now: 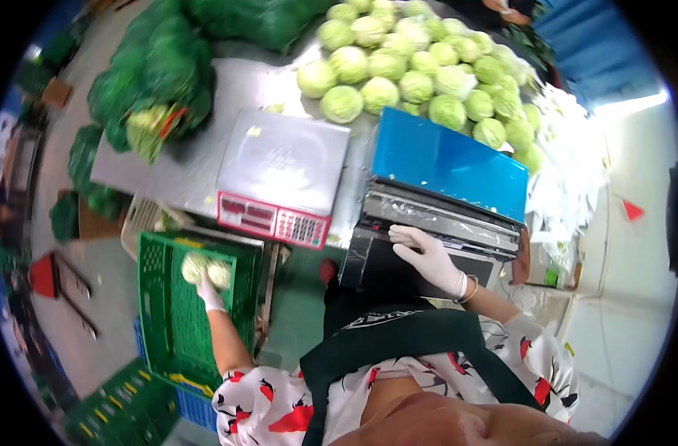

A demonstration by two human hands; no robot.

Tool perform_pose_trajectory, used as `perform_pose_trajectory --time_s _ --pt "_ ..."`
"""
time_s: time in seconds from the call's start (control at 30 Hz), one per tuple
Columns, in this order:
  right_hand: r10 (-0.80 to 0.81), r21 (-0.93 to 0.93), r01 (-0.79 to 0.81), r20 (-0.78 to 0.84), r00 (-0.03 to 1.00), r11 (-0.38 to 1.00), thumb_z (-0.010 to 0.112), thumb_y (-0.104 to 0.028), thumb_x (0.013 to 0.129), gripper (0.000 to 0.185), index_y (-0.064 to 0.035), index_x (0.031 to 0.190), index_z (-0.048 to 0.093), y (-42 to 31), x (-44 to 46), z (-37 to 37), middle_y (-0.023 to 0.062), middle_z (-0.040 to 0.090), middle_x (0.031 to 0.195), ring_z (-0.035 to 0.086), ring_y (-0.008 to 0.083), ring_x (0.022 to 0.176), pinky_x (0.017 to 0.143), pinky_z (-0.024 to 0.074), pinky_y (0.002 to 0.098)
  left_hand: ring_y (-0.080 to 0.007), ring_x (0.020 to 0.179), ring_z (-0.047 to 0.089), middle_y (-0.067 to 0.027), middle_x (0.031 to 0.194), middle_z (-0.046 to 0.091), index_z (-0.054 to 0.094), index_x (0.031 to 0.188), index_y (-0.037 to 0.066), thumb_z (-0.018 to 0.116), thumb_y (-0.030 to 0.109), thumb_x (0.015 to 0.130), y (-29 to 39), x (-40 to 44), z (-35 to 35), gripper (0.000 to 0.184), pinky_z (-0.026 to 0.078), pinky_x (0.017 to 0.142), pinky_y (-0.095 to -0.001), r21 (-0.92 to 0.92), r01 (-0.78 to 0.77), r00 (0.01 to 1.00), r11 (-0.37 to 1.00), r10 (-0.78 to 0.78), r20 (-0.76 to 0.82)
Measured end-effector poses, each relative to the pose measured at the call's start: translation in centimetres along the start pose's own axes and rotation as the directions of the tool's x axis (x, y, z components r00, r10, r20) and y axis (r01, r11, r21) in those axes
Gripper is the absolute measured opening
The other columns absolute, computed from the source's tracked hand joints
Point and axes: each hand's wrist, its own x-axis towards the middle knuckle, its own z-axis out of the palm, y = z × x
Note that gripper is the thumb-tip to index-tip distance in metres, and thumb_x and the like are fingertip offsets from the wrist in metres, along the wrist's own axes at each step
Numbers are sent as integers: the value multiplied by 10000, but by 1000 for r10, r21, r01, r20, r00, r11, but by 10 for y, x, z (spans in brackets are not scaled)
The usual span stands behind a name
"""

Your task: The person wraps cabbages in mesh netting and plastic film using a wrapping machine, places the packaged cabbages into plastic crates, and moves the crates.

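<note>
My left hand (211, 293), in a white glove, reaches down into a green plastic crate (179, 338) on the left. Its fingers are on a pale cabbage (195, 268), and a second cabbage (219, 274) lies right beside it against the crate's end. The fingertips are partly hidden by the cabbages. Over the front of a blue-topped wrapping machine (450, 165) is my right hand (430, 260), also gloved. Its fingers are stretched out and hold nothing.
A scale (283, 167) with a red-edged display stands on the metal table (157, 175). Many cabbages (420, 67) are piled behind the machine. Green net sacks (157, 70) fill the far left, and white plastic bags (573, 171) hang at the right. Another person's hand (508, 13) shows at the top.
</note>
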Motion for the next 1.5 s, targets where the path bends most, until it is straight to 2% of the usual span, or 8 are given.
perform_pose_trajectory --time_s 0.2,0.43,0.73,0.9,1.0,1.13,1.33,1.5 --pt "-152 -227 69 -373 915 972 701 -198 926 401 -21 1276 615 -27 56 -116 141 690 1182 666 192 1050 922 522 324 -282 1371 395 -150 1465 472 480 1445 32 588 568 916 15 -14 19 761 241 1163 -493 260 428 904 866 -412 -117" --pt "-374 -623 -149 -624 686 768 833 -424 728 991 3 1484 355 14 249 -293 311 427 1451 458 420 1332 1088 409 404 -296 1344 475 -207 1496 452 414 1449 -67 532 197 1023 84 -53 116 515 362 1138 -389 348 -450 836 822 525 -158" --pt "-96 -612 -546 -711 697 572 885 -598 567 1331 -36 1549 182 34 394 -319 302 488 1327 542 437 1208 961 505 477 -206 1154 614 -145 1272 640 549 1358 -31 488 86 1044 127 -215 299 341 461 1027 -327 474 -734 679 485 535 503" --pt "-125 -661 -443 -629 767 606 858 -521 656 1002 -6 1411 448 35 384 -344 232 607 1220 627 312 1113 902 534 401 -182 1074 645 -125 1154 690 609 1279 -42 494 74 1041 126 -245 344 289 492 968 -311 369 -763 637 530 520 570" --pt "-271 -203 202 -415 869 958 833 -432 735 881 44 1380 468 69 381 -382 179 625 1266 646 270 1096 890 534 379 -199 1082 654 -149 1168 688 612 1265 -57 486 52 1034 131 -277 386 285 493 993 -332 291 -773 602 563 509 616" --pt "-101 397 256 -371 923 881 756 -288 843 696 48 1380 468 23 303 -386 105 580 1345 562 165 1209 990 477 339 -225 1133 640 -165 1216 668 589 1292 -62 462 27 1026 115 -330 452 308 471 1028 -353 129 -689 525 713 368 767" --pt "-321 281 272 144 936 920 783 -196 798 798 -29 1476 397 -10 147 -349 98 507 1429 482 185 1310 1134 360 343 -289 1411 393 -198 1588 303 203 1575 46 649 164 921 49 -415 547 801 376 1124 -393 -26 -417 119 908 83 989" --pt "-252 10 255 199 947 967 867 -213 720 1022 -26 1541 288 15 82 -309 123 381 1539 348 208 1421 1187 272 366 -351 1405 388 -223 1510 371 163 1572 36 757 290 845 -5 -438 541 973 336 1152 -407 77 -752 49 655 -61 997"
